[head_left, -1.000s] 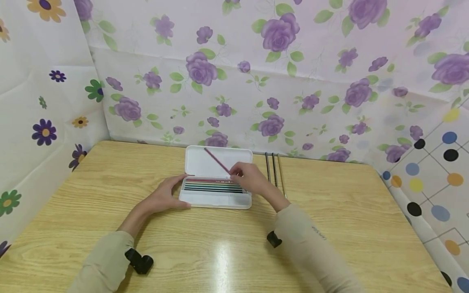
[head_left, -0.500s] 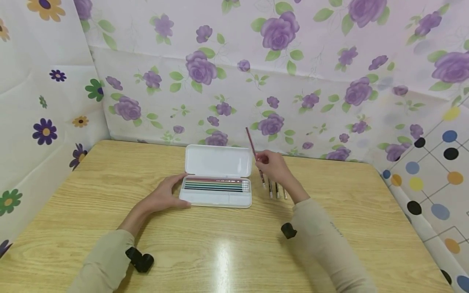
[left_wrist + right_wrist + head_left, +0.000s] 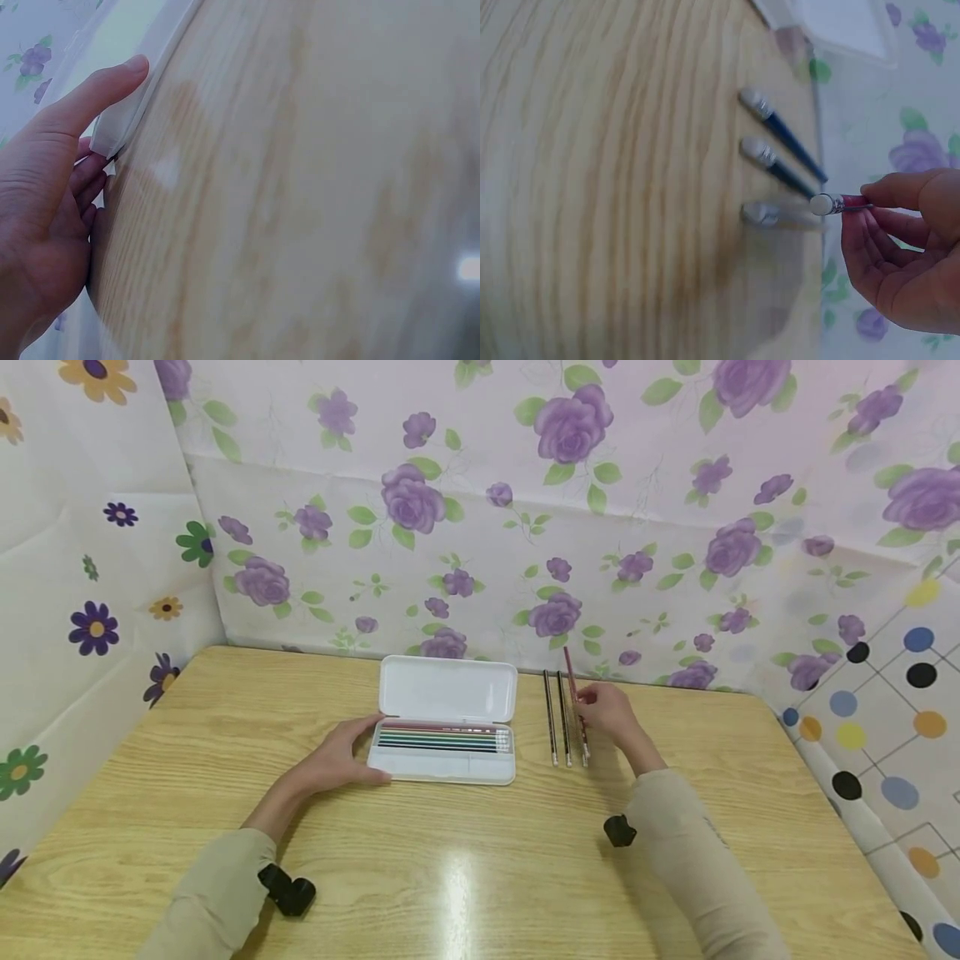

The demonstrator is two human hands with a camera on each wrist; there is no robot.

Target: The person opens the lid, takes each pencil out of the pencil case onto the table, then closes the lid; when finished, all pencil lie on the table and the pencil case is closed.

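Observation:
A red pencil with a white eraser tip is pinched between the thumb and fingers of my right hand. It is held raised over the rightmost of three pencils lying side by side; that one, a gold pencil, is partly hidden in the head view. Beside it lie two dark pencils, eraser ends toward me. My left hand holds the left end of an open white pencil case, its thumb at the front corner and fingers at the back. Several coloured pencils lie in the case.
All of this is on a wooden table. Behind its far edge hangs a flowered cloth, and a dotted cloth hangs at the right. The case's lid lies back toward the far edge.
My right hand has carried the red pencil from above the case rightward, past the two dark pencils, to the gold one. The left hand and the case have stayed in place.

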